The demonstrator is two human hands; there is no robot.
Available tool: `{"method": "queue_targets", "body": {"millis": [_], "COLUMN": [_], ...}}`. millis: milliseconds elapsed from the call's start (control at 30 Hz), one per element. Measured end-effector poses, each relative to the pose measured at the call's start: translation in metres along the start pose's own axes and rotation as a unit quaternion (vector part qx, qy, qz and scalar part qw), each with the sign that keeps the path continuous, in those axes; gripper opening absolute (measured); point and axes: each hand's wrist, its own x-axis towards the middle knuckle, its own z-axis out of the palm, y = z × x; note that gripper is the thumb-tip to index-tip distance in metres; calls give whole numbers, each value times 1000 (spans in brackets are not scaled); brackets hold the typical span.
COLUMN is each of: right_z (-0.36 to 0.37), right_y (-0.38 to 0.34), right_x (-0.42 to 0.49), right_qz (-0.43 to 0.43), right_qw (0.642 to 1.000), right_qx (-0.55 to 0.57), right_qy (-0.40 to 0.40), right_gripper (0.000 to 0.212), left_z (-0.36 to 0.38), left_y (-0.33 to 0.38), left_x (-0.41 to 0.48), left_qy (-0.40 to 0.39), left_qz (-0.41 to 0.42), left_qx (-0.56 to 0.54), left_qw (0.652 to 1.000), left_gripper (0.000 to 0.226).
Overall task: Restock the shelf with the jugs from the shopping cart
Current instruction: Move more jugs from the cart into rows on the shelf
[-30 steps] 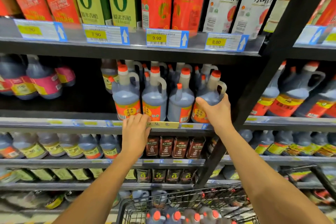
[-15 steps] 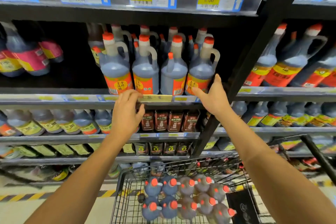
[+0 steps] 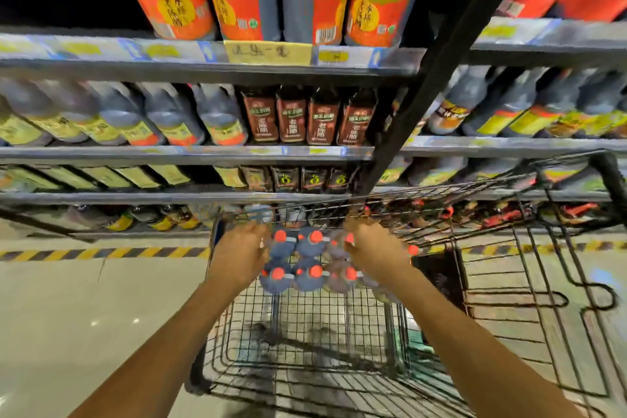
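Arms stretched forward and down; left hand (image 3: 241,253) and right hand (image 3: 375,249) apart (grips blurred).

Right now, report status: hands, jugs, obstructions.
Left hand, right hand at the jugs, grip unclear through blur. Jugs upright in shopping cart. No obstruction seen.

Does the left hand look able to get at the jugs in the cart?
Probably yes: the left hand is beside the jugs, the cart is open above, nothing lies between.
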Motion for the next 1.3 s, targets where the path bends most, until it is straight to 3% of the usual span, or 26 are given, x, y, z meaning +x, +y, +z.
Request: {"method": "queue_targets", "body": {"millis": [233,333,433,567,667,733,867,1033,1133,1300], "right_z": [102,128,156,184,197,203,187,148,128,121], "right_y": [-39,-63,-82,-97,-95,-88,-87,-103,-117,-128], "right_x": [15,30,46,60,70,75,83,80,74,61], "right_qz": [-57,-56,-49,-30,-19,-7,-11,-51,-37,4], "right_qw": [995,992,988,994,990,971,897,894,879,832], "right_qx": [4,20,63,24,128,236,443,444,473,553], "right_qy": [-82,-115,-133,-106,-59,-20,-15,-26,-45,-38], "right_gripper": [38,24,28,19,14,15,15,30,32,30], "left_z": [55,74,93,113,120,122,121,97,90,82], "left_y": [-44,-61,-76,-90,-96,-99,-104,-104,-101,-94], "left_x": [-39,-48,-52,-56,-58,-58,-57,-55,-57,-60], "left_qy": [-63,-83,-106,-119,-121,-119,-142,-194,-237,-202], "left_qz": [-50,-71,-94,-114,-136,-159,-206,-225,-189,-192], "left_qx": [-14,-30,-68,-144,-211,-253,-355,-482,-561,-555], "left_qw": [997,994,988,976,960,947,901,824,770,784], "left_gripper": [30,29,32,40,42,42,56,75,75,58]}}
